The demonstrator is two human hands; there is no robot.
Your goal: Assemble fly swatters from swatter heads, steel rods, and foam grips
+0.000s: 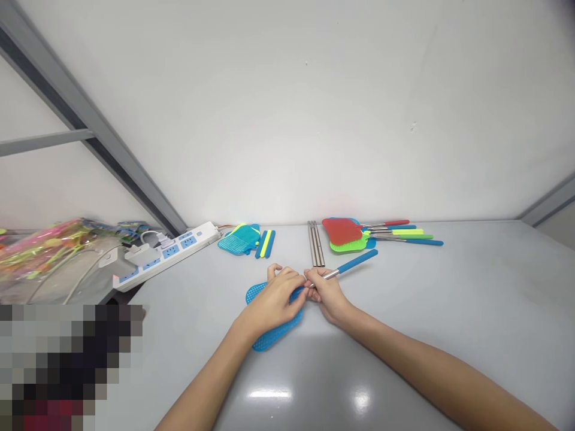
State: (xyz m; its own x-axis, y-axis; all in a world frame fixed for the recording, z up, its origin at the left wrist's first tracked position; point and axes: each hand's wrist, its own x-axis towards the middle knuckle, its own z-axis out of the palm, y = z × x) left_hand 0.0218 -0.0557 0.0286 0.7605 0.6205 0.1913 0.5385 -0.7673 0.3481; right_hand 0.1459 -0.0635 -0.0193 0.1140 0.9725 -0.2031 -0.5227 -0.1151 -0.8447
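Observation:
My left hand [281, 299] lies over a blue fly swatter head [274, 338], its fingers closed round the neck end. In my right hand [330, 296] is a metal rod [331, 275] with a blue grip [358, 261], pointing up to the right. The rod's lower end meets the swatter head between both hands; my fingers hide the joint. Just beyond my hands lie several bare metal rods [317, 245] side by side. To their left are blue and yellow grips [266, 244] and a small pile of loose swatter heads [240, 239].
Several whole fly swatters, a red one [342, 232] on top, lie by the wall at right. A white power strip [168, 254] with plugs and cables stands at left, near clear plastic bags [58, 257] of colourful items. Grey frame posts flank the grey table [449, 293].

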